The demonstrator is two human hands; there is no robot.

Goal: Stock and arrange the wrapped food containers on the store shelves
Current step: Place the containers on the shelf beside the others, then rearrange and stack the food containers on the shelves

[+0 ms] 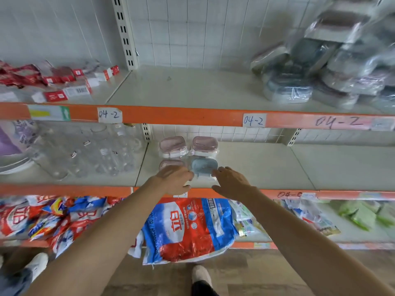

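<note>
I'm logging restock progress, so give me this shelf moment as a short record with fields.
middle shelf: four wrapped containers, two rows of two
blue container: front right, between both hands
left hand: at its left side
right hand: at its right side
pink containers: two behind, one front left
upper shelf pile: unsorted wrapped containers, right end

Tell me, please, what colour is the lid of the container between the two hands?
Pale blue. The container lid shows clearly in the head view, unlike its pink neighbours.

Both arms outstretched, left hand (175, 178) and right hand (232, 181) loosely open.
</note>
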